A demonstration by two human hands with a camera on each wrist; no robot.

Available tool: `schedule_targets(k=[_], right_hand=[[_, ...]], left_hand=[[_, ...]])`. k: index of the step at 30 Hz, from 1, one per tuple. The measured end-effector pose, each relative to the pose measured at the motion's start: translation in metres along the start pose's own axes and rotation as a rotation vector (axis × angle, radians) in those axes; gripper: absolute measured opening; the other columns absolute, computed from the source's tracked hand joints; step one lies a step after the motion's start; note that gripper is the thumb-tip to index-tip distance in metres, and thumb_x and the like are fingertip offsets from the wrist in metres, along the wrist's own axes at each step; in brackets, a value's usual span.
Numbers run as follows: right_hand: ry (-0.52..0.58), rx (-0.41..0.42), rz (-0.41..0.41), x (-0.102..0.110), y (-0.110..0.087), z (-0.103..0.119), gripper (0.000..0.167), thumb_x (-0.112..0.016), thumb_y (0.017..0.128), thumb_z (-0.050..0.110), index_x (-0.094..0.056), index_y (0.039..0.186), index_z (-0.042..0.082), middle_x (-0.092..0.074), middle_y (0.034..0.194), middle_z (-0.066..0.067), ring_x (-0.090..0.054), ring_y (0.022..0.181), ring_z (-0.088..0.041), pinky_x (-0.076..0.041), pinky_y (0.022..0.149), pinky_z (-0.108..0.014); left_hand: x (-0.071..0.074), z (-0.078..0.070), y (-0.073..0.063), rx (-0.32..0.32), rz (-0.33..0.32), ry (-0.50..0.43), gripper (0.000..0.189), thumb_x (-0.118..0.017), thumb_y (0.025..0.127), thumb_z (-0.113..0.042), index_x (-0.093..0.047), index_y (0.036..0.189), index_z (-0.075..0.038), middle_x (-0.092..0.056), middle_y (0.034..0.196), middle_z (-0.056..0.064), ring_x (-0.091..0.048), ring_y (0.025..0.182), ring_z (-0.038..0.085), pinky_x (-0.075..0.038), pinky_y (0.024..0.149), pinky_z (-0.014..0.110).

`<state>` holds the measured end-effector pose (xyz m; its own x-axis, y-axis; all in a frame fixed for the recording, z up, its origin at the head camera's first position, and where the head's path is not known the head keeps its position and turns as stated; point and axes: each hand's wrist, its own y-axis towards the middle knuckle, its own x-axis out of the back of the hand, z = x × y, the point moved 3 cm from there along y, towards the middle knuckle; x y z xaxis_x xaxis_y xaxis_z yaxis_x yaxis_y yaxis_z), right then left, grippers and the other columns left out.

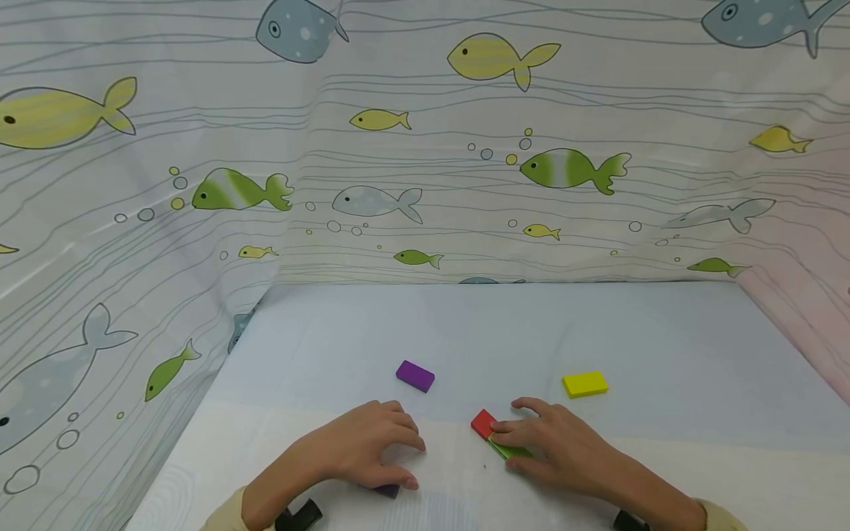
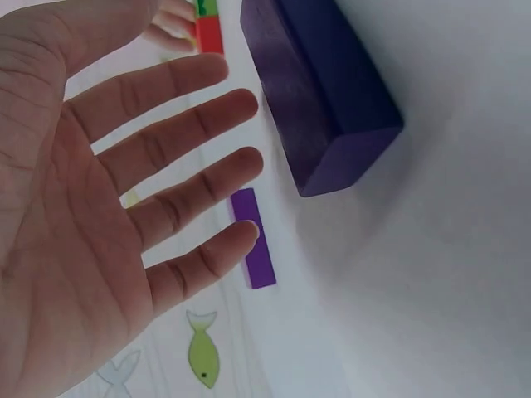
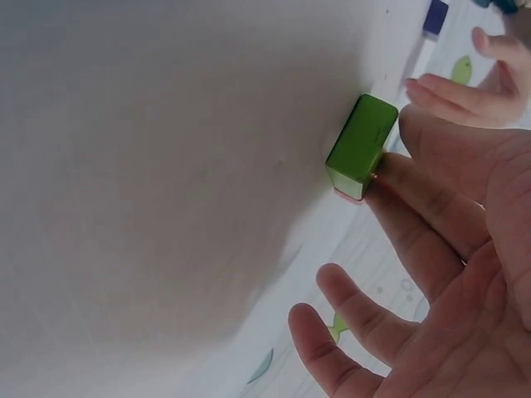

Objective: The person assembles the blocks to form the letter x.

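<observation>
A green block (image 3: 362,141) lies end to end with a red block (image 1: 483,423) on the table. My right hand (image 1: 554,446) pinches the green block between thumb and first fingers, while its other fingers (image 3: 332,356) stretch out apart. Over a dark purple block (image 2: 336,91) hovers my left hand (image 1: 375,446), its fingers (image 2: 191,128) spread and holding nothing. In the head view that hand hides most of the dark purple block.
Farther back on the white tabletop (image 1: 491,332) lie a purple block (image 1: 415,376) and, to the right, a yellow block (image 1: 585,384). A fish-patterned curtain (image 1: 425,162) hangs behind and along the left side.
</observation>
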<state>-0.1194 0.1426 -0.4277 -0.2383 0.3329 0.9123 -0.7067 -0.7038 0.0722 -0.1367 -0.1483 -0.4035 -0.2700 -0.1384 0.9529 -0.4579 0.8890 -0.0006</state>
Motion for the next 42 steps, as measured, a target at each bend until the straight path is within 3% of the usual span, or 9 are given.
schedule_targets(k=[9,15,28,42], right_hand=[[0.0,0.002,-0.002,0.0,0.0,0.001,0.04,-0.073,0.09,0.032,-0.067,0.13,0.029,-0.061,0.128,0.02,-0.048,0.126,-0.028,-0.046,0.087,-0.049],[-0.011,0.005,-0.001,0.0,-0.001,0.0,0.04,-0.073,0.09,0.032,-0.067,0.129,0.029,-0.061,0.127,0.02,-0.049,0.125,-0.028,-0.047,0.087,-0.049],[0.004,-0.002,0.011,-0.002,-0.001,-0.001,0.04,-0.072,0.091,0.035,-0.067,0.13,0.03,-0.06,0.128,0.021,-0.048,0.125,-0.027,-0.047,0.087,-0.048],[-0.006,0.013,-0.001,-0.001,-0.001,-0.001,0.04,-0.071,0.091,0.036,-0.066,0.13,0.029,-0.061,0.128,0.02,-0.05,0.124,-0.027,-0.048,0.086,-0.049]], left_hand=[[-0.001,0.003,-0.013,0.011,-0.024,-0.026,0.045,-0.066,0.085,-0.063,-0.073,0.105,-0.024,-0.064,0.099,-0.015,-0.051,0.091,0.001,-0.04,0.073,0.019],[0.002,0.005,-0.021,0.054,-0.024,-0.094,0.046,-0.072,0.079,-0.062,-0.073,0.105,-0.024,-0.063,0.098,-0.018,-0.049,0.09,0.0,-0.04,0.074,0.019],[0.0,0.009,-0.026,0.083,0.013,-0.156,0.045,-0.076,0.075,-0.062,-0.072,0.104,-0.027,-0.06,0.095,-0.022,-0.049,0.084,0.003,-0.038,0.073,0.017],[-0.002,0.009,-0.027,0.084,0.045,-0.152,0.035,-0.079,0.076,-0.056,-0.075,0.098,-0.028,-0.06,0.095,-0.024,-0.048,0.088,-0.002,-0.038,0.075,0.016]])
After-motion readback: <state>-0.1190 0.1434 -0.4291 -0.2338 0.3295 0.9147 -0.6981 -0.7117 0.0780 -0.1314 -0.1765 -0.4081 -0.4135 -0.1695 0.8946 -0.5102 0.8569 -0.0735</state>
